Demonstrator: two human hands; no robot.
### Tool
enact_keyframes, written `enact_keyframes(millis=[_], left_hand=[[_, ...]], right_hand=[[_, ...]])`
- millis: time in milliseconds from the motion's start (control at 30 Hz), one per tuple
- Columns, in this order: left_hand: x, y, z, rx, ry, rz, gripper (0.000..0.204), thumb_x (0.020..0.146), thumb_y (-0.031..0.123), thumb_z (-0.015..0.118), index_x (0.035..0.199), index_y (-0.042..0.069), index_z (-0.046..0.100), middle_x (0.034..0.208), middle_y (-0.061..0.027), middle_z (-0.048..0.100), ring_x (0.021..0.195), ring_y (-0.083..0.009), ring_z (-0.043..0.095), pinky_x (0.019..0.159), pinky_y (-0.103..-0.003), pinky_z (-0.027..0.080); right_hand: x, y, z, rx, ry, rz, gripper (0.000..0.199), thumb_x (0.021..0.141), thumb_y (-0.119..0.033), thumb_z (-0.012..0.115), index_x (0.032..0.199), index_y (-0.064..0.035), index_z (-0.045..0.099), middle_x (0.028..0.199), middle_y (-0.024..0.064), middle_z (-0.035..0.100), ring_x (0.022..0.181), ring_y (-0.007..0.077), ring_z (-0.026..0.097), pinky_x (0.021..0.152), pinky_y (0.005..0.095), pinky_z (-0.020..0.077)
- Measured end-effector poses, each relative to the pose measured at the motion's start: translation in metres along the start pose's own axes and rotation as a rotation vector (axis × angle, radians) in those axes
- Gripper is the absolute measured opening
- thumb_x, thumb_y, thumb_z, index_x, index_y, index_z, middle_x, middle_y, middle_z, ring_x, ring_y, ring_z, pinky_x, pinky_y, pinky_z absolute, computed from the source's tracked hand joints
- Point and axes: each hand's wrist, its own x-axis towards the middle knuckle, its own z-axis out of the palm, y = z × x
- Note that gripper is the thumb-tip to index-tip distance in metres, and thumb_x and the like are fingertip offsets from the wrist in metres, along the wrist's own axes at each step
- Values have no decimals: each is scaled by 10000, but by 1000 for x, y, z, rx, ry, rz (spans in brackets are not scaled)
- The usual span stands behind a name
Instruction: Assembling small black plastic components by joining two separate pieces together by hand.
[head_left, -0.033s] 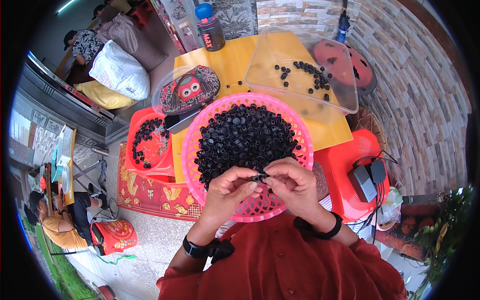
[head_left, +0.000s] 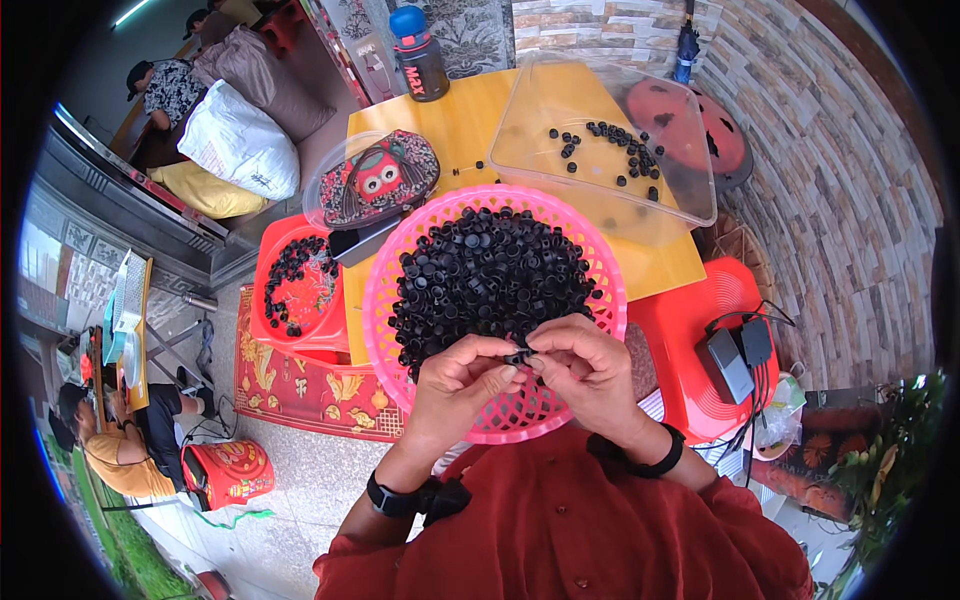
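Note:
Over the near rim of a pink plastic basket (head_left: 383, 260), my two hands meet fingertip to fingertip. Between them is a small black plastic cap (head_left: 517, 357), partly hidden by the fingers. My left hand (head_left: 462, 385) pinches it from the left with thumb and forefinger. From the other side my right hand (head_left: 588, 372) grips it the same way. A heap of similar black caps (head_left: 490, 270) fills most of the basket just beyond my fingers. The basket's bare near wall shows below my hands.
The basket overlaps a yellow table (head_left: 470, 135) with a clear plastic tub (head_left: 600, 205) of scattered caps, a bottle (head_left: 421, 60) and a patterned pouch (head_left: 380, 180). Red stools (head_left: 690, 310) flank it, the left one bearing a red basin (head_left: 300, 285). Another person (head_left: 130, 440) sits far left.
My fingertips have shifted very slightly around the small black cap. Everything else stays where it was.

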Motion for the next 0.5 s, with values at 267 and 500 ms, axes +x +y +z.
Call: enact_keyframes(millis=[267, 500], left_hand=[[0, -8, 0, 164, 32, 122, 283, 811, -101, 595, 1071, -15, 525, 993, -99, 612, 892, -133, 614, 765, -243, 513], [-1, -8, 3, 242, 62, 241, 445, 770, -165, 582, 1143, 18, 422, 1025, -99, 587, 897, -130, 601, 767, -251, 507]], right_hand=[[-1, -3, -1, -175, -53, -36, 212, 758, 106, 615, 945, 7, 633, 921, 91, 595, 770, 131, 611, 637, 222, 504], [-1, -9, 1, -265, -44, -48, 204, 750, 92, 636, 935, 8, 615, 918, 96, 603, 747, 139, 619, 625, 238, 511]])
